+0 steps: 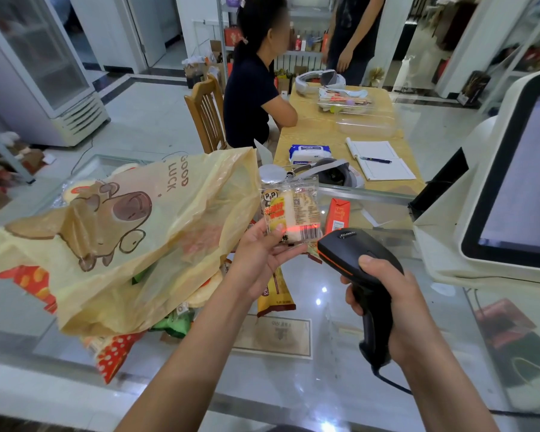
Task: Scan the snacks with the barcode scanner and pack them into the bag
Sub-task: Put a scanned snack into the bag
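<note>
My left hand (259,257) holds a clear-wrapped rice snack packet (290,210) upright above the glass counter, thumb on its left edge. A red scan line lies across its barcode. My right hand (384,294) grips the handle of the black barcode scanner (353,247), whose head points at the packet from the right. The yellow plastic bag (131,232) with a cartoon animal and "GOOD LUCK" lies to the left on a heap of snack packets (116,350). A yellow snack packet (276,294) lies under my left wrist.
A red carton (337,213) stands behind the scanner. The white checkout terminal (512,194) fills the right side. Beyond the glass counter (325,338) a wooden table (312,132) holds a notebook, wipes and trays. One person sits there and another stands behind.
</note>
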